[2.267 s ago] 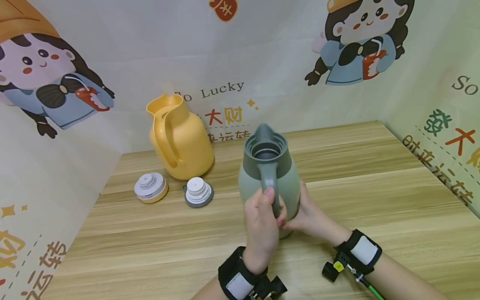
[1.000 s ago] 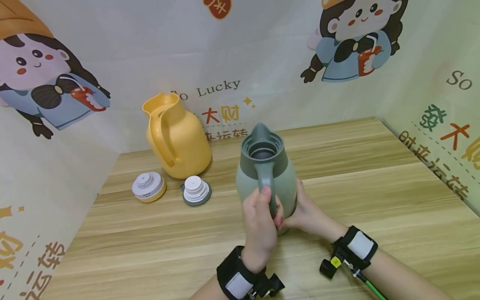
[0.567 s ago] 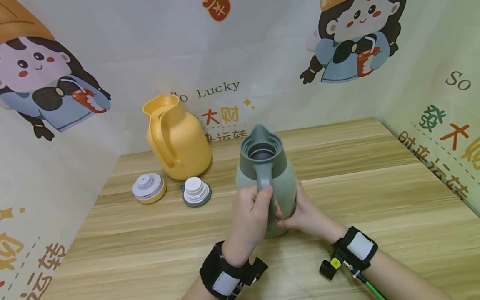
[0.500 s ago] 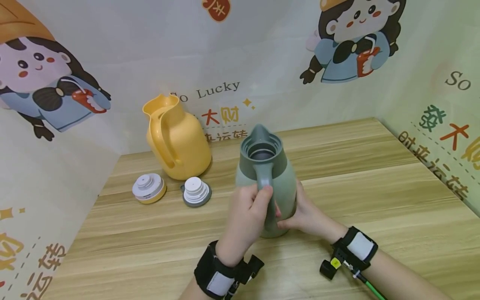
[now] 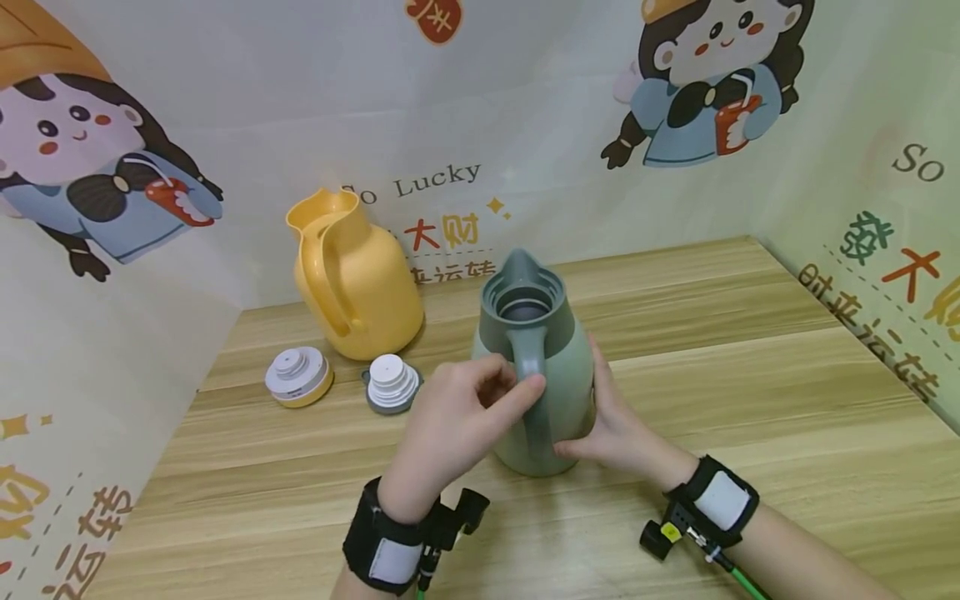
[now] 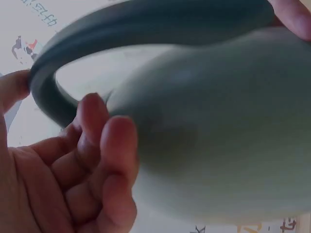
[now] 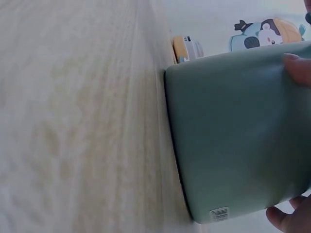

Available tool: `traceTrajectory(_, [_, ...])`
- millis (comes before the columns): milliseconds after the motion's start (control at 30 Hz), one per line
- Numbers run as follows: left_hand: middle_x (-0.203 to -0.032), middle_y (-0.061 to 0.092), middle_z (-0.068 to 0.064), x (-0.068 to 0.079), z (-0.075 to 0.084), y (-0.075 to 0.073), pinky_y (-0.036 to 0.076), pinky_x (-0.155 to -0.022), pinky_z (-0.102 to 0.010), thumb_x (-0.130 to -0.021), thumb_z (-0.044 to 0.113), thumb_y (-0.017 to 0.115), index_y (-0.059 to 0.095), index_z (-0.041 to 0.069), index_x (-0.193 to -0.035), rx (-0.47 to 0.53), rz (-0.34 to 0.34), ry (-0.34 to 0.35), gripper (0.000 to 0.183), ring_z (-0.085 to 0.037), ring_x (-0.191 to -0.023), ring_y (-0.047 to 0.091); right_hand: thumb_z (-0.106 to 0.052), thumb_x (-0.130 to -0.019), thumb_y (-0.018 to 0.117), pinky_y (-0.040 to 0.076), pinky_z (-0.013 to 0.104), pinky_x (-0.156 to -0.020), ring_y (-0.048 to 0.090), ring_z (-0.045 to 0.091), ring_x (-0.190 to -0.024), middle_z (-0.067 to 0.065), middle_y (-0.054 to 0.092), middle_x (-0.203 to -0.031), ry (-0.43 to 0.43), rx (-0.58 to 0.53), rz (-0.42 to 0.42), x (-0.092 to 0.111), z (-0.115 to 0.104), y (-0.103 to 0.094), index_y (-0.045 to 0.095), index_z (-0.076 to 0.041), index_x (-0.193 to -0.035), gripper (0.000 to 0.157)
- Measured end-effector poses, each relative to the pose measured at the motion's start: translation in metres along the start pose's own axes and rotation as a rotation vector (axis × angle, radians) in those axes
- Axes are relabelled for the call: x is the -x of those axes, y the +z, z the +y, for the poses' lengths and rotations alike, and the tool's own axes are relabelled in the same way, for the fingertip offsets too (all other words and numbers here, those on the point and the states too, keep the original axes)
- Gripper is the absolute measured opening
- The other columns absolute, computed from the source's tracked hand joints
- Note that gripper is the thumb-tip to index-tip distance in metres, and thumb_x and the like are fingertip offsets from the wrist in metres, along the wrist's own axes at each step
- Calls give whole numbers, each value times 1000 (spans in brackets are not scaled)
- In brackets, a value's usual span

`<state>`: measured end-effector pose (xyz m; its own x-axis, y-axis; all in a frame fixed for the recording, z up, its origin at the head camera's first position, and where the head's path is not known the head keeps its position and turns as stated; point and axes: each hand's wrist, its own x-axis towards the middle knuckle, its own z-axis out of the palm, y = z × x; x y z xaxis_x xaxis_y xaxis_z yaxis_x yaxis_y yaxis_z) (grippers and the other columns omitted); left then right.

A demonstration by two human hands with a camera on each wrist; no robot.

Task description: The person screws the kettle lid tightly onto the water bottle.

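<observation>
A green thermos jug (image 5: 572, 367) with a dark green collar and no lid stands upright on the table, its mouth uncovered and its handle (image 5: 529, 354) facing me. My right hand (image 5: 626, 429) grips the lower right of the body, thumb in front; in the right wrist view, fingertips (image 7: 297, 68) show on either side of it. At the handle, my left hand (image 5: 450, 417) has its thumb against the outer side. Its other fingers (image 6: 119, 145) are loosely bent and off the handle, close to the jug's wall in the left wrist view.
Behind to the left stands a yellow jug (image 5: 378, 287). In front of it lie two white stepped stoppers, one with a yellow rim (image 5: 298, 377) and one with a grey rim (image 5: 392, 383). Printed cloth (image 5: 525, 150) walls the wooden table (image 5: 712, 367) at back and sides.
My left hand has loosened its grip on the handle and swung left, leaving the thumb against it. The right hand keeps hold of the thermos jug, which stays in place.
</observation>
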<state>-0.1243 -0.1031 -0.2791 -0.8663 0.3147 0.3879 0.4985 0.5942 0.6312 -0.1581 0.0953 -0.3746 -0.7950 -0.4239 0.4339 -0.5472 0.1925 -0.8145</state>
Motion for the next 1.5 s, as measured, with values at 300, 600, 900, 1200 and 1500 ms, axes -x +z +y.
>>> traceTrajectory(300, [-60,59,-2,-13,-41,-16,44,-55,-34,-97,46,38,63,10,-79,134,257,-232,47,-14,-56,56,4,-58,78,18,64,-95,15,42,-126,29,2,-144,-127,64,42,-2,-9,0,-8,7,-139,119])
traceTrajectory(600, [-81,61,-11,-19,-97,-29,43,-70,-36,-93,39,49,61,4,-87,33,464,-453,38,-25,-76,57,-5,-67,71,20,58,-97,16,32,-130,19,7,-147,-259,70,100,-3,-3,-1,0,4,-141,103])
traceTrajectory(900, [-128,42,-25,-20,-141,-23,29,-95,-53,-85,39,59,42,0,-130,-144,343,-562,62,-41,-116,37,-34,-86,60,16,50,-104,11,37,-132,13,9,-148,-343,-16,233,0,-4,2,21,2,-138,75])
traceTrajectory(1200, [-143,24,-21,-16,-168,-12,25,-93,-63,-79,49,64,12,11,-146,-180,220,-660,93,-46,-125,24,-36,-86,60,19,42,-106,18,39,-129,25,11,-144,-482,-115,331,1,-26,8,24,15,-128,75])
traceTrajectory(1500, [-140,26,-24,-15,-176,-7,27,-89,-65,-76,51,67,13,11,-146,-217,200,-689,97,-47,-122,27,-34,-86,63,23,43,-104,19,43,-127,27,13,-142,-506,-185,314,6,-38,11,24,15,-127,75])
